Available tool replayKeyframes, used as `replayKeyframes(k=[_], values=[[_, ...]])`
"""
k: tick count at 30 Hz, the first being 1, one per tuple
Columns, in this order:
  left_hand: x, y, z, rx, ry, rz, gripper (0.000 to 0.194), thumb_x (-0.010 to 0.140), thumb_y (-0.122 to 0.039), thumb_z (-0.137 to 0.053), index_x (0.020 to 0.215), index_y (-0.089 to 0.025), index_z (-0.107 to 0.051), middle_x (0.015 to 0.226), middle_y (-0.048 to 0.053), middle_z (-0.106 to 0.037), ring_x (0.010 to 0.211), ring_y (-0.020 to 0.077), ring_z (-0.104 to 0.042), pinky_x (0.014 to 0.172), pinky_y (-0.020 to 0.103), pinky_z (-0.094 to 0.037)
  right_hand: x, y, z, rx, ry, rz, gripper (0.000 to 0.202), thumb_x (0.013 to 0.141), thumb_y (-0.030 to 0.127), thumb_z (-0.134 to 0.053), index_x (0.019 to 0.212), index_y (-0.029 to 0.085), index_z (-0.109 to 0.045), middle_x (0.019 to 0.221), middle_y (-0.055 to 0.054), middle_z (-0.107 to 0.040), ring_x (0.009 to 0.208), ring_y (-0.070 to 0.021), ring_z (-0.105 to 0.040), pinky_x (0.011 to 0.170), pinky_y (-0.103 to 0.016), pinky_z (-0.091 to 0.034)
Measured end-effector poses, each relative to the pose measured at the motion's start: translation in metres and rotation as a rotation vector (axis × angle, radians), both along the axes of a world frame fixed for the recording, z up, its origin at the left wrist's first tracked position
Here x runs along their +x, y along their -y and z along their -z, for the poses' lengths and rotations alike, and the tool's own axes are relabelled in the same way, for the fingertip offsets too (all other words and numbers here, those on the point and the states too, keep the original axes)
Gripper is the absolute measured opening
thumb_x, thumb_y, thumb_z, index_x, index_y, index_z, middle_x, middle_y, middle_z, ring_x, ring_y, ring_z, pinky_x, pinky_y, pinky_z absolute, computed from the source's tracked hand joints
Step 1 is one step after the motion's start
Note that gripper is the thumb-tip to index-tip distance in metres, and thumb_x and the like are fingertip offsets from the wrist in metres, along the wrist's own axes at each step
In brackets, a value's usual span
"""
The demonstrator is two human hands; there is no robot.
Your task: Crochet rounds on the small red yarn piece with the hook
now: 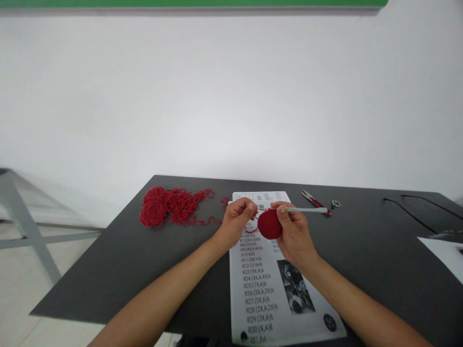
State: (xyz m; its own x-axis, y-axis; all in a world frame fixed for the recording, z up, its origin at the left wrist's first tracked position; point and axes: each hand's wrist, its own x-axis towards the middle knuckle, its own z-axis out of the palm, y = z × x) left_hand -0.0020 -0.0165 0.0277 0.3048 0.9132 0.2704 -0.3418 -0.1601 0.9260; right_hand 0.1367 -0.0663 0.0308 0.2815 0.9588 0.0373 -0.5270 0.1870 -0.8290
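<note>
My right hand (294,236) is closed around a crochet hook (309,209) with a pale grey handle, and its fingers also steady a round, red crocheted piece (269,224). The hook lies nearly level across the top edge of the piece, its tip pointing left. To the left of the piece, my left hand (236,220) pinches the red yarn between thumb and forefinger. A small loop of yarn (250,232) hangs below those fingers. Both hands are raised over a printed sheet (258,289) with rows of pattern text and a dark photo.
A red yarn ball (154,207) and a tangled heap of yarn (182,206) lie at the left of the dark table (144,270). Thread snips (311,198) with a metal ring (335,204) lie behind my right hand. Eyeglasses (412,216) and another paper (443,255) are far right.
</note>
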Motion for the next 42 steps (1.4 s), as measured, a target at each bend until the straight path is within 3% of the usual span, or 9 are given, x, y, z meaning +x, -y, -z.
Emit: replayKeyframes(k=[12, 17, 21, 25, 27, 30, 36, 40, 42], values=[[-0.015, -0.014, -0.009, 0.378, -0.425, -0.257, 0.059, 0.092, -0.07, -0.05, 0.062, -0.019, -0.051, 0.064, -0.001, -0.048, 0.067, 0.0153, -0.044, 0.066, 0.03, -0.036, 0.001, 0.0, -0.003, 0.014, 0.006, -0.046, 0.034, 0.063, 0.049, -0.093, 0.077, 0.023, -0.076, 0.07, 0.001, -0.073, 0.059, -0.013, -0.064, 0.061, -0.028, -0.056], [-0.018, -0.017, -0.008, 0.201, -0.379, -0.071, 0.069, 0.091, -0.079, -0.037, 0.058, -0.02, -0.049, 0.056, -0.001, -0.044, 0.059, 0.0152, -0.043, 0.06, 0.03, -0.036, 0.004, -0.002, -0.005, 0.001, 0.036, -0.002, 0.035, 0.063, 0.05, -0.093, 0.076, 0.022, -0.076, 0.066, 0.002, -0.069, 0.056, -0.0102, -0.06, 0.054, -0.022, -0.05], [-0.014, -0.014, -0.002, 0.166, -0.238, -0.132, 0.062, 0.091, -0.076, -0.044, 0.087, -0.018, -0.067, 0.09, 0.006, -0.064, 0.082, 0.0197, -0.057, 0.075, 0.032, -0.046, 0.006, -0.003, -0.006, -0.032, 0.031, -0.086, 0.037, 0.061, 0.05, -0.094, 0.076, 0.021, -0.077, 0.064, 0.001, -0.07, 0.055, -0.0102, -0.06, 0.052, -0.021, -0.049], [-0.01, -0.009, -0.003, 0.047, 0.022, -0.048, 0.06, 0.088, -0.075, -0.051, 0.096, -0.018, -0.07, 0.105, 0.01, -0.065, 0.101, 0.0241, -0.059, 0.088, 0.036, -0.05, 0.005, -0.003, -0.009, -0.075, 0.008, -0.121, 0.039, 0.058, 0.051, -0.095, 0.074, 0.021, -0.076, 0.064, 0.002, -0.069, 0.053, -0.01, -0.059, 0.05, -0.021, -0.049], [-0.01, -0.007, -0.007, 0.0, 0.103, 0.074, 0.062, 0.083, -0.076, -0.059, 0.095, -0.017, -0.07, 0.108, 0.011, -0.065, 0.102, 0.0244, -0.059, 0.089, 0.036, -0.05, 0.006, -0.003, -0.01, -0.09, 0.008, -0.135, 0.041, 0.056, 0.051, -0.095, 0.074, 0.02, -0.076, 0.064, 0.002, -0.069, 0.053, -0.0105, -0.059, 0.05, -0.021, -0.049], [-0.013, -0.003, -0.017, -0.258, 0.225, 0.379, 0.071, 0.083, -0.081, -0.052, 0.107, -0.017, -0.069, 0.114, 0.013, -0.065, 0.097, 0.0252, -0.062, 0.08, 0.036, -0.051, 0.008, -0.005, -0.012, -0.083, 0.019, -0.11, 0.042, 0.056, 0.051, -0.096, 0.073, 0.02, -0.074, 0.064, 0.002, -0.07, 0.053, -0.0105, -0.059, 0.05, -0.022, -0.049], [-0.026, -0.004, -0.034, -0.462, 0.386, 0.477, 0.073, 0.087, -0.08, -0.043, 0.113, -0.017, -0.068, 0.118, 0.016, -0.066, 0.092, 0.0253, -0.063, 0.075, 0.038, -0.053, 0.007, -0.007, -0.011, -0.049, 0.003, -0.107, 0.043, 0.06, 0.053, -0.094, 0.076, 0.021, -0.07, 0.064, 0.004, -0.066, 0.052, -0.0099, -0.056, 0.051, -0.023, -0.05], [-0.036, -0.01, -0.043, -0.464, 0.38, 0.401, 0.075, 0.086, -0.082, -0.039, 0.114, -0.019, -0.068, 0.111, 0.015, -0.069, 0.075, 0.0206, -0.059, 0.058, 0.031, -0.047, -0.001, -0.004, -0.002, -0.057, 0.014, -0.188, 0.04, 0.067, 0.053, -0.09, 0.076, 0.021, -0.066, 0.063, 0.005, -0.062, 0.052, -0.0095, -0.053, 0.049, -0.022, -0.045], [-0.036, -0.011, -0.045, -0.417, 0.378, 0.323, 0.075, 0.086, -0.083, -0.037, 0.114, -0.02, -0.068, 0.104, 0.014, -0.07, 0.074, 0.0206, -0.06, 0.059, 0.032, -0.048, -0.006, -0.001, 0.005, -0.045, 0.061, -0.221, 0.038, 0.072, 0.053, -0.086, 0.078, 0.021, -0.066, 0.063, 0.006, -0.06, 0.052, -0.009, -0.05, 0.048, -0.021, -0.043]])
